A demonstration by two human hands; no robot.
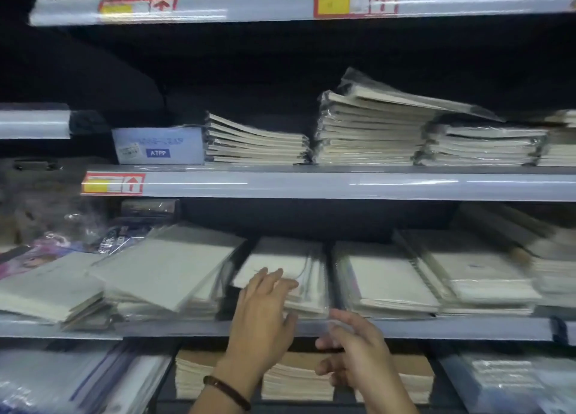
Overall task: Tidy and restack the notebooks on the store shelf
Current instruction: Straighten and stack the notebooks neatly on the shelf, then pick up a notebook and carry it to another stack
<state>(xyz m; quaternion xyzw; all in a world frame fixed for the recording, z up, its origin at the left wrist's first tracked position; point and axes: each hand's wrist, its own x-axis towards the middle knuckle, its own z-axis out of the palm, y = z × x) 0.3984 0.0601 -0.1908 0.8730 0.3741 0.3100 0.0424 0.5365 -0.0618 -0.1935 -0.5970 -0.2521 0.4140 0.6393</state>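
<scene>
Where the grey shelf (467, 328) crosses the lower part of the view, wrapped notebooks (162, 267) lie along it in uneven piles, the ones at the left skewed. Taller stacks (367, 133) sit on the shelf above. The middle pile (311, 298) lies near the front edge, partly under the left hand (265, 314), which reaches up from below. Its fingers (261, 278) are straight and slightly apart, tips resting on the top notebook. The right hand (358, 348), blurred, hovers just right of that pile at the front rail, fingers loosely curled and holding nothing. A dark bracelet (227, 392) circles the left wrist.
</scene>
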